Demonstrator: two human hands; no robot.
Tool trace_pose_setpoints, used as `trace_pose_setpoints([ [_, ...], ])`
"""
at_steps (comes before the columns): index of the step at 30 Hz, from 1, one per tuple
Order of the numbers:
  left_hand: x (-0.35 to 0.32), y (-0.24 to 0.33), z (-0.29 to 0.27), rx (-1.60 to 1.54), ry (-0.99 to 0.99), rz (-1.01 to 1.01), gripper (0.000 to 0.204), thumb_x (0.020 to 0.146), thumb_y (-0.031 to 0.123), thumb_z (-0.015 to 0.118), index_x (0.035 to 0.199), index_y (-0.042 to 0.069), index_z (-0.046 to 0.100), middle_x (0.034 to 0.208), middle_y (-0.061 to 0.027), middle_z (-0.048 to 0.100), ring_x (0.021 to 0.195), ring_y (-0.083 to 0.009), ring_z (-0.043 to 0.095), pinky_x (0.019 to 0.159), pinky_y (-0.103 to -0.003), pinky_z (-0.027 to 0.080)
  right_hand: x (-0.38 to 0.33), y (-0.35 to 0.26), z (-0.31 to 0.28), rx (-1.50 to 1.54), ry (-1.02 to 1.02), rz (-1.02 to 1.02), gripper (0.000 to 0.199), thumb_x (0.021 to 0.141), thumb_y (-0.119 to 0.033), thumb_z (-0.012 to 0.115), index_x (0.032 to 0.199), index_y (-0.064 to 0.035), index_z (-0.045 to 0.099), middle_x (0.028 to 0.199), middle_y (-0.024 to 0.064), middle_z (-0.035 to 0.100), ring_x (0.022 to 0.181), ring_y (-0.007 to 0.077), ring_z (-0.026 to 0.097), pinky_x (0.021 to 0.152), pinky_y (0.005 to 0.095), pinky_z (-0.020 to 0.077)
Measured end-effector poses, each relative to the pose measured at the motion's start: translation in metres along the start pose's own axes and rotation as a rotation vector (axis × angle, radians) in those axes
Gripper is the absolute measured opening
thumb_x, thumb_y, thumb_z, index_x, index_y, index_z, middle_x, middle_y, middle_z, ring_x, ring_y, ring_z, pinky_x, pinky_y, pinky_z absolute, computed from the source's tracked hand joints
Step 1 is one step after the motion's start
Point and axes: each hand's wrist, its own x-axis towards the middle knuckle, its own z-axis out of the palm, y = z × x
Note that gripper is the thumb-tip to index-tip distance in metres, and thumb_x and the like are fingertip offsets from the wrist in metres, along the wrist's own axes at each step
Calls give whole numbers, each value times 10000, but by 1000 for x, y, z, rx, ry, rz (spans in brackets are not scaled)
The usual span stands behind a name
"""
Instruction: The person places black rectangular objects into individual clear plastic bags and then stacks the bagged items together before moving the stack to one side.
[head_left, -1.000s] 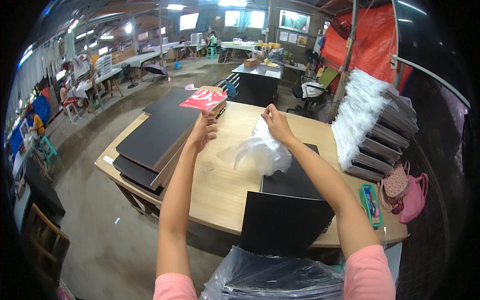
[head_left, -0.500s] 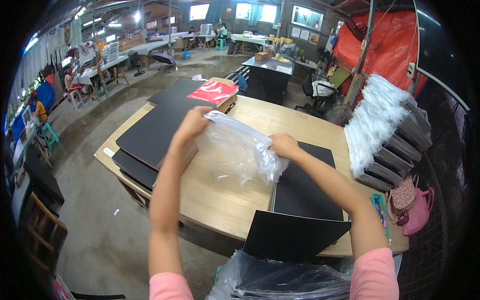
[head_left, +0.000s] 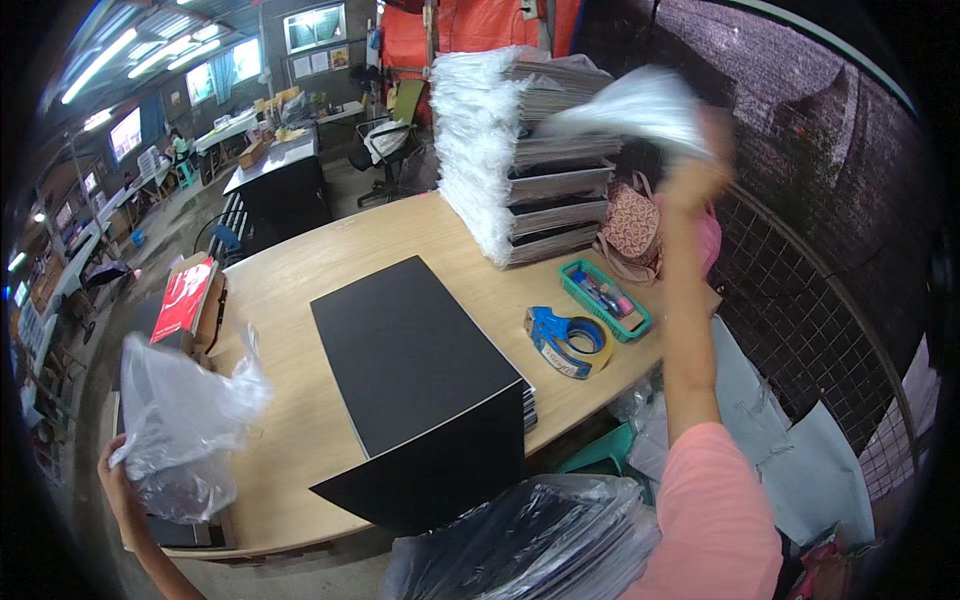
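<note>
At the table's left side, my left hand [head_left: 122, 495] is closed on the lower edge of a crumpled clear plastic bag [head_left: 190, 400]. My right hand [head_left: 700, 165], raised high on the right, is smeared by motion. From it streaks another piece of clear plastic [head_left: 640, 108], in front of a tall pile of plastic-wrapped flat black items [head_left: 565, 130]. Between my arms lies a stack of black boards [head_left: 410, 350]. One black panel [head_left: 430, 470] slants down from its near edge.
On the table's right stand a blue tape dispenser [head_left: 560, 345] and a green basket [head_left: 607, 298] of pens. Behind the basket sits a patterned pink bag [head_left: 632, 222]. A red packet [head_left: 185, 295] lies far left. Plastic-covered black sheets [head_left: 520, 545] are close to my body.
My view has turned right. My hands were together on one clear bag; now they are far apart, the left with a bag, the right swung up toward the wrapped pile with clear plastic.
</note>
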Motion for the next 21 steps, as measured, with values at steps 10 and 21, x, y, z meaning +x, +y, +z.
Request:
trace_pose_setpoints([
  [10, 1, 78, 138, 184, -162, -34, 311, 821, 129, 583, 1088, -29, 563, 980, -93, 584, 907, -170, 542, 833, -283, 420, -70, 178, -85, -441, -499, -329, 334, 709, 6, 608, 1021, -82, 689, 989, 148, 635, 971, 300, 583, 892, 402, 451],
  [21, -1, 210, 194, 465, -386, 126, 296, 766, 161, 661, 1006, -9, 635, 791, -112, 639, 669, -175, 581, 628, -339, 460, -61, -3, -37, 449, -1122, 196, 435, 750, -52, 621, 1183, -90, 587, 1198, 120, 559, 1128, 280, 524, 949, 397, 428],
])
